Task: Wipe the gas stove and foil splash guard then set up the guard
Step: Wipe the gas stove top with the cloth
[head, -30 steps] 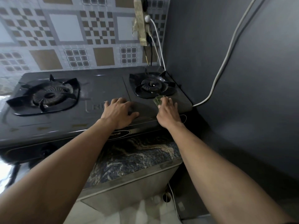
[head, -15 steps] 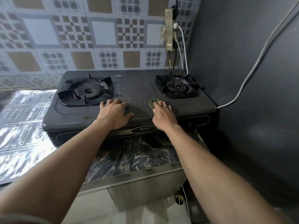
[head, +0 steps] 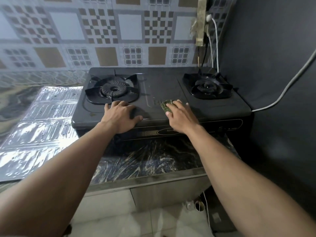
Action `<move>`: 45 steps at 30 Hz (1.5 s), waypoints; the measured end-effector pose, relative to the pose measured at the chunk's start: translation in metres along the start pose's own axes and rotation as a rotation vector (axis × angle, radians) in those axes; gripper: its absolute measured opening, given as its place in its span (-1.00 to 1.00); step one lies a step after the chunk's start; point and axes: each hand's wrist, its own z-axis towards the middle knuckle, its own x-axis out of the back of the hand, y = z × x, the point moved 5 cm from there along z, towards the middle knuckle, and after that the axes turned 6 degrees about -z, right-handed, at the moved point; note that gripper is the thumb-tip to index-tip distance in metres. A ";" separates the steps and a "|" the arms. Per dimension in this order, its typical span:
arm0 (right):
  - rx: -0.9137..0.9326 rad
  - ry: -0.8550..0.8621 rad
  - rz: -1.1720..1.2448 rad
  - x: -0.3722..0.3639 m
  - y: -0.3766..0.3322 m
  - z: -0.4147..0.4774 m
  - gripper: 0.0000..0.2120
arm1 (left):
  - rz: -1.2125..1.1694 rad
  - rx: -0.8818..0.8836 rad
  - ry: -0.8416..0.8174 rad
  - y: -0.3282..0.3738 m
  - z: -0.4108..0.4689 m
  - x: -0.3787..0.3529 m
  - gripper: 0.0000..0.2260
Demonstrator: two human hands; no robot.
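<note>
The gas stove [head: 162,89] stood on the marbled desk [head: 153,161], and the foil splash guard [head: 39,127] lay flat just to its left. The right grip [head: 181,117] clasped a green scouring pad [head: 165,106] against the stove top between the burners. The left grip [head: 121,117] lay flat beside it, fingers spread. Patterned tiles [head: 130,26] stood behind, with a dark wall [head: 273,48] and a white cable [head: 282,93] to the right.

Stove [head: 164,86]: dark grey top, black burners, gold-outlined oval on the front. Scrub pad [head: 164,106]: dark green. Foil sheet [head: 42,127]: shiny silver, ribbed panels. Back wall tiles [head: 102,31]: white and tan squares, brown-white checkers, grid blocks. Side wall [head: 273,57]: plain dark grey. Cable [head: 289,84]: white. Countertop [head: 153,159]: black marble, pale gold veins.
</note>
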 end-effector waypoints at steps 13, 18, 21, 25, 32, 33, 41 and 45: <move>0.052 -0.017 0.043 -0.023 -0.047 0.009 -0.50 | -0.077 0.039 0.043 -0.015 -0.008 0.004 -0.46; 0.049 -0.021 0.038 -0.027 -0.078 0.010 -0.50 | -0.079 -0.030 0.117 -0.042 -0.017 0.020 -0.54; 0.015 -0.010 0.035 -0.029 -0.097 0.011 -0.51 | -0.079 -0.055 0.134 -0.063 -0.024 0.027 -0.54; -0.002 0.011 -0.006 -0.030 -0.123 0.017 -0.52 | -0.058 -0.042 0.120 -0.096 -0.031 0.031 -0.51; -0.059 -0.046 -0.030 -0.040 -0.149 0.016 -0.39 | -0.072 0.004 -0.005 -0.150 -0.042 0.030 -0.33; -0.061 -0.059 -0.024 -0.040 -0.152 0.017 -0.37 | -0.073 0.003 -0.013 -0.155 -0.043 0.031 -0.30; -0.012 -0.076 0.018 -0.040 -0.186 0.018 -0.44 | -0.067 -0.032 -0.014 -0.172 -0.046 0.035 -0.19; 0.059 -0.050 0.059 -0.041 -0.208 0.021 -0.52 | -0.059 -0.032 -0.035 -0.180 -0.050 0.032 -0.15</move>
